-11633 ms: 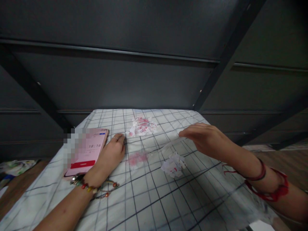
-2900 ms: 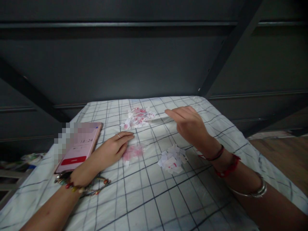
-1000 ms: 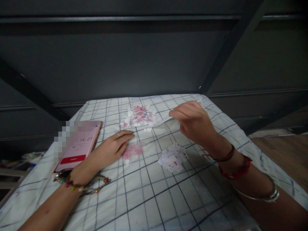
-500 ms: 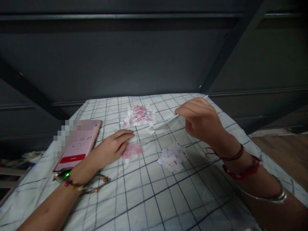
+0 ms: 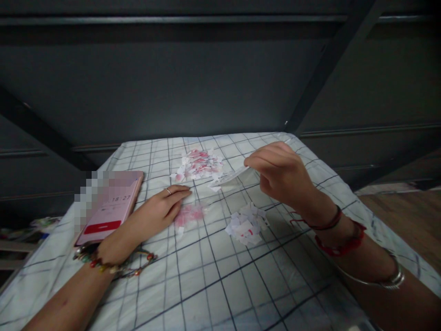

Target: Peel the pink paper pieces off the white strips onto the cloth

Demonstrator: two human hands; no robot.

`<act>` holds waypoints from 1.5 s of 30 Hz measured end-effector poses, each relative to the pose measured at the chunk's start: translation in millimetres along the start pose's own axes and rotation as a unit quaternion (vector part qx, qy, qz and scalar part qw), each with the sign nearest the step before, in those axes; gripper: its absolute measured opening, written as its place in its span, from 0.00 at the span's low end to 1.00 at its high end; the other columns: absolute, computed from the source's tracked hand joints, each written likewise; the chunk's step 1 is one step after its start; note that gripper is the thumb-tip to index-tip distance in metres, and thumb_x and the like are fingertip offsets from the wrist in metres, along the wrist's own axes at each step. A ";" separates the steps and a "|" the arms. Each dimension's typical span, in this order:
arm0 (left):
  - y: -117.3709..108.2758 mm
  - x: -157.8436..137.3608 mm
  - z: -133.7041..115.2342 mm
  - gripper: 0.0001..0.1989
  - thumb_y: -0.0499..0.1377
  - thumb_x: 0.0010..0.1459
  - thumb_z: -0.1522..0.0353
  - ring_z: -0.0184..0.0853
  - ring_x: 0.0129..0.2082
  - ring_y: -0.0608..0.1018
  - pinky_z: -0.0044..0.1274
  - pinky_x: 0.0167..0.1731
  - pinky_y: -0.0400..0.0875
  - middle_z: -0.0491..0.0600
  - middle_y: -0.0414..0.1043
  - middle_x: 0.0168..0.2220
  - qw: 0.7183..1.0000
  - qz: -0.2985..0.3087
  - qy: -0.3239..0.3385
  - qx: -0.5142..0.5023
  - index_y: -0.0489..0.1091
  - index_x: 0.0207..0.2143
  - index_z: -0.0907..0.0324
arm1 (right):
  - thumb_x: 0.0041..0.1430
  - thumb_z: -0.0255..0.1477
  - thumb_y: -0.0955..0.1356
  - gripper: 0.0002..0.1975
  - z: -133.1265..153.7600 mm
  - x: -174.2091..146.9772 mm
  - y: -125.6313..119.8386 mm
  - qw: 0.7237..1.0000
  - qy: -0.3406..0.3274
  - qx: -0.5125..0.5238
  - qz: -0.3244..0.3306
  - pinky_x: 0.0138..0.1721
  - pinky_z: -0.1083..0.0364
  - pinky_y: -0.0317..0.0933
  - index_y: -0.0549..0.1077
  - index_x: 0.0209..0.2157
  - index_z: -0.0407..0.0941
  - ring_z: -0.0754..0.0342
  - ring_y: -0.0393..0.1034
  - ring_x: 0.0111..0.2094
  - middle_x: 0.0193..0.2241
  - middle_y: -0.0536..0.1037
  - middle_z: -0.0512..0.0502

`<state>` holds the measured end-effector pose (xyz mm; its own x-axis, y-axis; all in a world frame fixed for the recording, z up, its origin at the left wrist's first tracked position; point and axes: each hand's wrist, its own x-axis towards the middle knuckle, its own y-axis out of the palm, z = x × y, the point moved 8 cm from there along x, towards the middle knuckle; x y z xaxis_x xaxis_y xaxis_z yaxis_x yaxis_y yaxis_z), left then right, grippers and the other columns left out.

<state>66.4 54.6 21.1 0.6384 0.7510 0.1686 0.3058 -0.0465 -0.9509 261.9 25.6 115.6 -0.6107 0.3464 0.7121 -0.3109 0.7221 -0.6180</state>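
Centrally, the right hand [image 5: 284, 172] pinches a slender pale implement [image 5: 234, 175], its far end at the near edge of a pink-and-white scrap heap [image 5: 202, 164]. The left hand [image 5: 158, 214] lies back upward, fingers extended together, beside pink pieces [image 5: 190, 214]. A white scrap heap [image 5: 246, 225] and a phone [image 5: 119, 207] occupy the same grid-lined white cloth [image 5: 206, 294]. Beyond: a dark panelled wall [image 5: 172, 87]; brown flooring [image 5: 396, 218] at right.

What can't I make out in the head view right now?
All in the head view:
Phone, left part: covered by pixelation.
Right hand, exact grip on the thin pale tool: behind the hand.
Underneath the left hand: hidden by the hand.
Far paper scraps: markings too small.
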 end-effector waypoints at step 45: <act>-3.7 1.3 -2.9 0.21 0.42 0.63 0.67 0.37 0.52 0.72 0.31 0.57 0.65 0.57 0.69 0.52 1.000 0.003 -0.009 -0.005 0.69 0.50 0.66 | 0.42 0.15 0.60 0.16 -15.2 -6.2 15.2 0.993 0.066 -0.060 0.071 0.35 0.54 0.53 0.74 0.29 0.43 0.52 0.64 0.29 0.24 0.74 0.48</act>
<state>68.2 53.8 25.6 0.6276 0.7622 0.1588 0.3100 -0.0576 -0.9490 272.0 43.6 106.9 -0.5395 0.5199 0.6623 -0.1339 0.7236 -0.6771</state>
